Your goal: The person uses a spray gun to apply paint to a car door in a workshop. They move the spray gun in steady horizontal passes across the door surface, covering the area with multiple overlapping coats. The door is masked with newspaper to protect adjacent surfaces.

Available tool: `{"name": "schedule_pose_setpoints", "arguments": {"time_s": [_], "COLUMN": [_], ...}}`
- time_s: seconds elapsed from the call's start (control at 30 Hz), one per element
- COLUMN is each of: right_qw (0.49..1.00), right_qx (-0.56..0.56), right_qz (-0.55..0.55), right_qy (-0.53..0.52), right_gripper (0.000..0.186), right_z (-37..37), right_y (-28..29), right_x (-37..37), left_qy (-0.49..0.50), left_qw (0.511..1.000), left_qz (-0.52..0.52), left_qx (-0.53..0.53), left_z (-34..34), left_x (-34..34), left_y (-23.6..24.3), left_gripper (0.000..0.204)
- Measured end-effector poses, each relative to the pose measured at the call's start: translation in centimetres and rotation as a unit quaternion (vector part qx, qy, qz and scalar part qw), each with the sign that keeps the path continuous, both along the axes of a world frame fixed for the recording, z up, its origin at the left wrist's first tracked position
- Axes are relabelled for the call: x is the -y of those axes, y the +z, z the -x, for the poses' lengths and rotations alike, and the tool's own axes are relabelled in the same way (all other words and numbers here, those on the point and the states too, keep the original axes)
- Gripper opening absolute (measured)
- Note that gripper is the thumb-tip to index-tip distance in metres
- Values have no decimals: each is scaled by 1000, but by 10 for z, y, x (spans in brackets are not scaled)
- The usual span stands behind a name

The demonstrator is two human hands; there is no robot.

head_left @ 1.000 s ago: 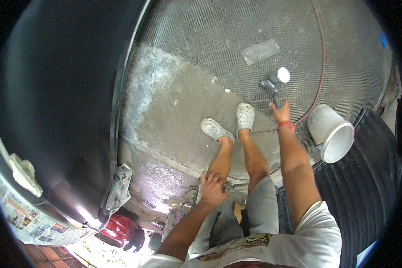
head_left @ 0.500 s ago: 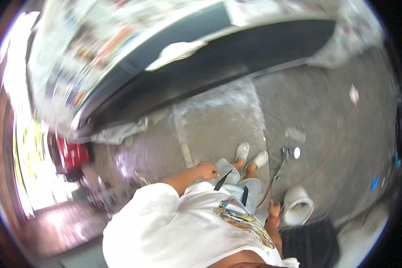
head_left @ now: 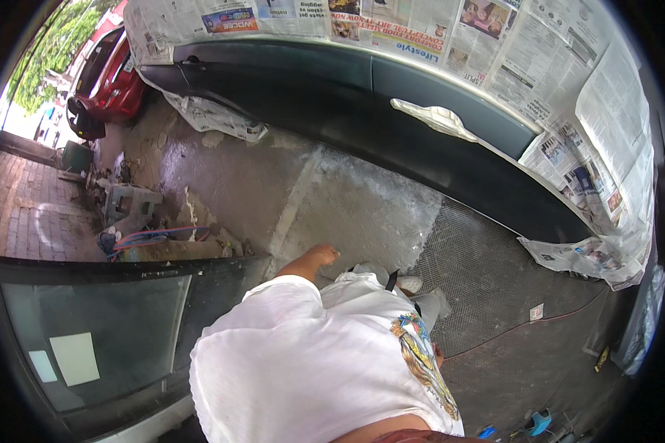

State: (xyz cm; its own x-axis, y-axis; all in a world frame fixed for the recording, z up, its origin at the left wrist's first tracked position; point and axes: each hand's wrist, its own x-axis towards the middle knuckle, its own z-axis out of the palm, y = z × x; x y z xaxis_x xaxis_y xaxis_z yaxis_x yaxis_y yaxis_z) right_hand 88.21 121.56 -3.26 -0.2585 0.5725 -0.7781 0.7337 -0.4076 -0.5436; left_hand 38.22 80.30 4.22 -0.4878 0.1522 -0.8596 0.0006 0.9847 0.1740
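My left hand (head_left: 322,255) hangs in front of my waist above the concrete floor, its fingers curled in. A pale speck shows at its fingertips, too small to name. Mostly hidden behind my white shirt, my right hand (head_left: 439,356) shows only a sliver at my right side, so its fingers cannot be read. Before me stands a dark grey car side panel (head_left: 310,107), touched by neither hand. Newspaper sheets (head_left: 451,33) cover the area above it and wrap its right end. White masking (head_left: 436,119) covers a patch on the panel.
A thin red hose (head_left: 495,339) crosses the dark floor on the right, passing a small pale card (head_left: 536,312). To my left is a dark panel with a window (head_left: 125,325). Beyond it are a concrete block (head_left: 131,204) and a red car (head_left: 111,81).
My view has turned to the right and the blur has cleared. The white bucket and round-topped tool have left the view. My right hand has become mostly hidden behind my shirt.
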Motion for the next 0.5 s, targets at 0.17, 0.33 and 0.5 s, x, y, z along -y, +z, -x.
{"name": "schedule_pose_setpoints", "arguments": {"time_s": [0.17,0.33,0.5], "right_qw": [999,999,992], "right_qx": [11,36,15], "right_qz": [-26,-2,58], "right_qy": [-37,-20,-113], "right_gripper": [53,52,61], "right_z": [21,21,-34], "right_y": [40,54,16], "right_x": [-73,-115,-184], "left_qy": [18,-32,-92], "left_qw": [1000,999,994], "left_qz": [-12,42,-47], "left_qx": [-11,9,-27], "left_z": [-26,-19,-4], "left_x": [-48,-126,-282], "left_y": [-7,21,68], "left_gripper": [48,55,51]}}
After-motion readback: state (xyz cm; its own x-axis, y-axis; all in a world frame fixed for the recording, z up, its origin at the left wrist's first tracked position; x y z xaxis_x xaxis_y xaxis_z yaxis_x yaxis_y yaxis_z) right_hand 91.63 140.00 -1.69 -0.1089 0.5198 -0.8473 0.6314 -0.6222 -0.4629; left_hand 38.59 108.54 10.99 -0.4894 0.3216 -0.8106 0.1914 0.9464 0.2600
